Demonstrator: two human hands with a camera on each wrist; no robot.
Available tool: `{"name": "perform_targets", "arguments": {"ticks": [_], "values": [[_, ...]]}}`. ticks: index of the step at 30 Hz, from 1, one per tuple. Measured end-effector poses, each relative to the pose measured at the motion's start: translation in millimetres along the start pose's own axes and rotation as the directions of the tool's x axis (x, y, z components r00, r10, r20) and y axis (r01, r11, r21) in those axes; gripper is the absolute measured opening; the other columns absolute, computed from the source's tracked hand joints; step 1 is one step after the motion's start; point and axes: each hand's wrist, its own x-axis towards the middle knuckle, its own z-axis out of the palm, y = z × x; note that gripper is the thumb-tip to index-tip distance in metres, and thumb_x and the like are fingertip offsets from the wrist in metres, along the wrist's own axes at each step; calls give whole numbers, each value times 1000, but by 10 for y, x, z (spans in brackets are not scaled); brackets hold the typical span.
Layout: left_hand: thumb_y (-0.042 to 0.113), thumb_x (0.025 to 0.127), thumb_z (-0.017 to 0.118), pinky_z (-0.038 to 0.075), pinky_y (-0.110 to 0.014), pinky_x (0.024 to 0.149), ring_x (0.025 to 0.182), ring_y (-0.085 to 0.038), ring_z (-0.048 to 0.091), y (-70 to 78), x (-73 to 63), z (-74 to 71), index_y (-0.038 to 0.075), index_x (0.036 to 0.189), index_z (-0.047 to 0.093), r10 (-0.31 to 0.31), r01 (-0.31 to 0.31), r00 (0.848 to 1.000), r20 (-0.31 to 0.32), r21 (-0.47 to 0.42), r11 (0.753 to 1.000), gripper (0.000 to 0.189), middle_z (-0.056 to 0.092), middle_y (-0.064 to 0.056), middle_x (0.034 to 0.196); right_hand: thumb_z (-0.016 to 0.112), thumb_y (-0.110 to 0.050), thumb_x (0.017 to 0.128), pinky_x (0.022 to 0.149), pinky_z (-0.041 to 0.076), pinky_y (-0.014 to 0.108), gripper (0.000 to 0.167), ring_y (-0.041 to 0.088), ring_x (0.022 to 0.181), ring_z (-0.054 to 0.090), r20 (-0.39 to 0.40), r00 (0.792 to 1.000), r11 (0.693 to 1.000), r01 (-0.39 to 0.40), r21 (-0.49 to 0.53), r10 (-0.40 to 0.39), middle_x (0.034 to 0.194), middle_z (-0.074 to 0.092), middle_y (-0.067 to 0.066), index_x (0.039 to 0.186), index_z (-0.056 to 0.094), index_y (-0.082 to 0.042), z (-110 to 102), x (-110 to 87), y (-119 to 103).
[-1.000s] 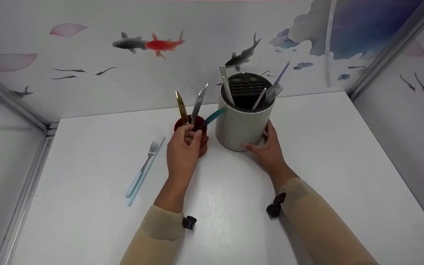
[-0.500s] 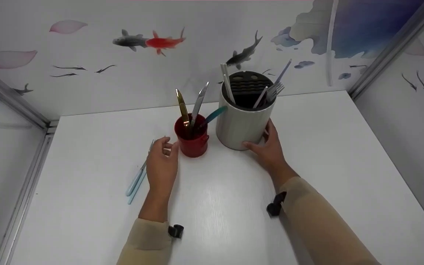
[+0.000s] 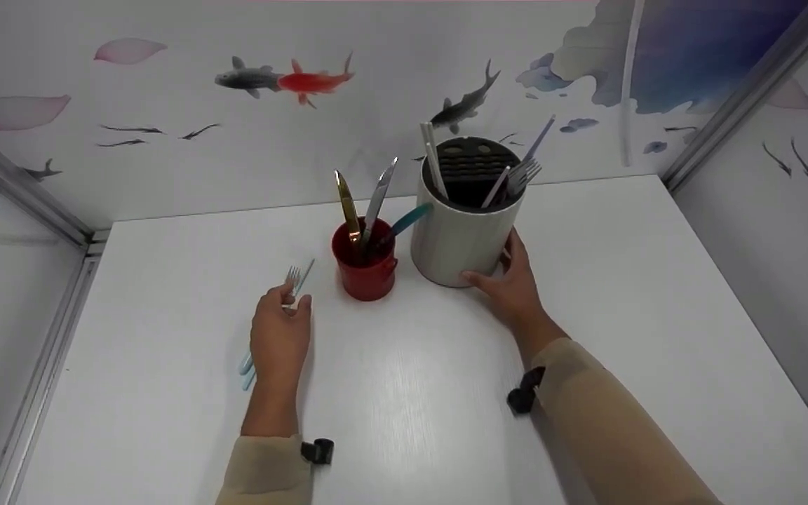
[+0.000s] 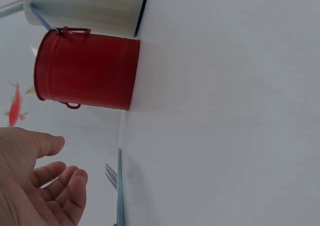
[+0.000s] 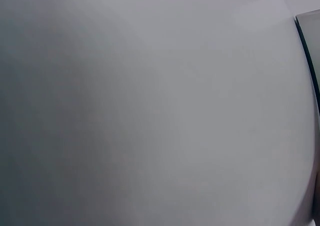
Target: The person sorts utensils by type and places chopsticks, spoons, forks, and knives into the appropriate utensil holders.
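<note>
My left hand (image 3: 280, 335) is over a fork (image 3: 293, 275) with a pale blue handle and a thin pale blue stick (image 3: 308, 271), both lying on the table. In the left wrist view its fingers are loosely bent, holding nothing, apart from the fork tines (image 4: 111, 176) and the stick (image 4: 120, 186). My right hand (image 3: 514, 289) grips the white cylindrical utensil holder (image 3: 456, 245) low on its right side, thumb in front and fingers partly hidden behind. A red pail (image 3: 367, 277) between the hands bears a gold knife (image 3: 348, 203), a silver knife (image 3: 380, 193) and a teal handle (image 3: 409, 219).
White chopsticks (image 3: 433, 165), a fork (image 3: 522, 177) and a purple handle (image 3: 539, 140) stick out of the holder. Behind the white table (image 3: 404, 393) rises a wall (image 3: 404, 35) painted with fish; metal rails (image 3: 748, 98) run along the side panels.
My left hand has left the red pail and moved left and toward me, over the fork and stick. My right hand stays on the utensil holder.
</note>
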Motion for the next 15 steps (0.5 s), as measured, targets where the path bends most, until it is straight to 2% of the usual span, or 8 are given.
{"name": "perform_targets", "arguments": {"ticks": [5, 10, 15], "values": [[27, 102, 65, 54, -49, 91, 114, -32, 64, -87, 8, -43, 4, 139, 60, -39, 38, 999, 14, 73, 997, 43, 64, -15, 125, 94, -56, 67, 130, 24, 42, 131, 21, 159, 24, -2, 1000, 1000, -3, 1, 3, 172, 19, -9, 165, 8, -41, -2, 4, -4], [26, 101, 67, 54, -57, 96, 123, -40, 61, -109, -1, -82, -1, 141, 58, -39, 31, 998, 40, 165, 986, 49, 63, -21, 128, 95, -52, 68, 130, 24, 43, 132, 23, 159, 24, -2, 1000, 1000, 0, 11, 0, 172, 20, -7, 166, 8, -39, 2, 15, 7], [25, 101, 66, 54, -58, 96, 125, -43, 59, -128, -4, -94, -5, 143, 55, -33, 16, 997, 69, 243, 970, 52, 63, -26, 129, 96, -50, 68, 130, 24, 45, 132, 25, 158, 25, -3, 1000, 1000, -9, 28, 9, 172, 21, -5, 166, 9, -37, 13, 25, 21]]}}
